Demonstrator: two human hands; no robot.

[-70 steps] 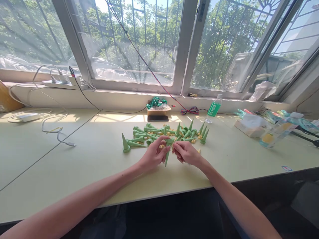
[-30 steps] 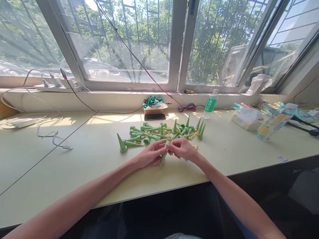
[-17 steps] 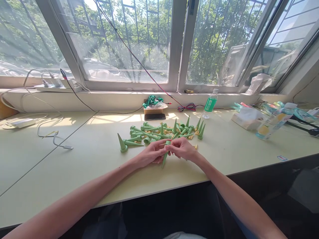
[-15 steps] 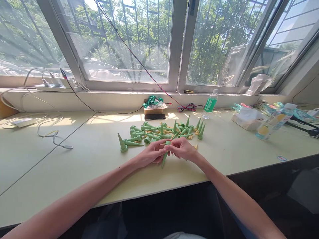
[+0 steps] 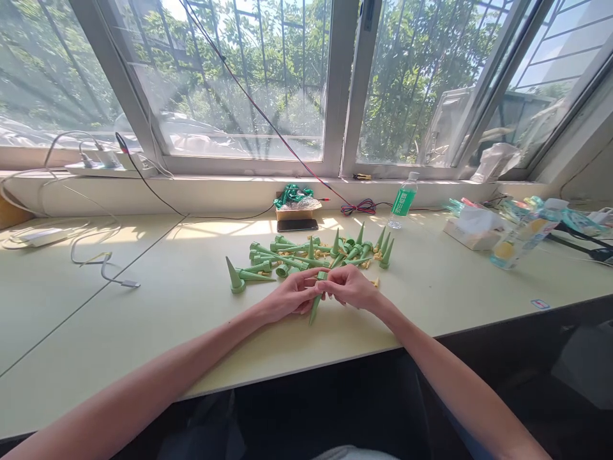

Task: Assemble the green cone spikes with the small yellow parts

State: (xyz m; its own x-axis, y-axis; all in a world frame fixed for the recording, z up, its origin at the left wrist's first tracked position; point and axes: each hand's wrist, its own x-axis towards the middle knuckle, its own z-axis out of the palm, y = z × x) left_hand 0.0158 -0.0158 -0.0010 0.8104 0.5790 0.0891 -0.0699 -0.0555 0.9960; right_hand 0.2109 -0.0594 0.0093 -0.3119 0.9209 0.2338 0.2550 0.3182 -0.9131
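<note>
One green spike tilted over a pale table, left hand clamped on it, right hand pinching it.
Seconds earlier it hung nearly upright; scattered spikes lay and stood beyond, below sunlit windows.

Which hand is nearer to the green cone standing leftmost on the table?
Left. The left hand is apart from the standing green cone, to its right; the right hand is farther right, past the left.
</note>
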